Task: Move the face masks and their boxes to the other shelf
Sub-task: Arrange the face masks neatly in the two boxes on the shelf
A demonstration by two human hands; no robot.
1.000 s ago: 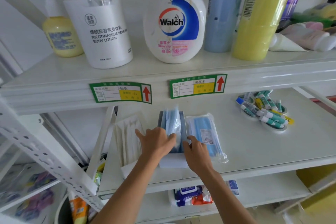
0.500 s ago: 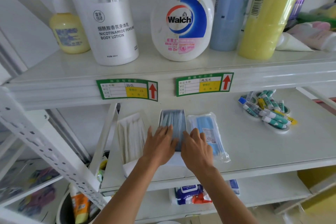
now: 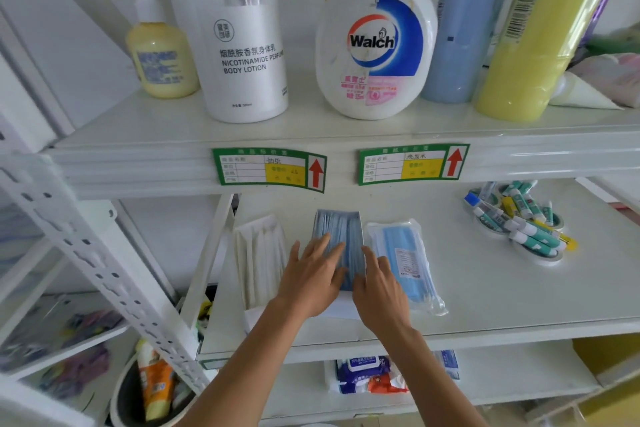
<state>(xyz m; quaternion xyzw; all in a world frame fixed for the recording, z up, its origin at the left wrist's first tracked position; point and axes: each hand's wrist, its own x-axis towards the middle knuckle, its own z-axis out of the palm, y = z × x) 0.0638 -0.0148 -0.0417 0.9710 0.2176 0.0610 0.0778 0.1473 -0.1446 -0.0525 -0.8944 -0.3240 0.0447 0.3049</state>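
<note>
Down on the middle shelf (image 3: 485,302), both hands lie flat, fingers spread, holding nothing: the left hand (image 3: 311,277) and right hand (image 3: 379,291) hide the near half of the mask box (image 3: 337,224).

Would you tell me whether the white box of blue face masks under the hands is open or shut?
Open: the white box of blue face masks has no lid on top, and the mask edges show, with both hands flat on them.
</note>
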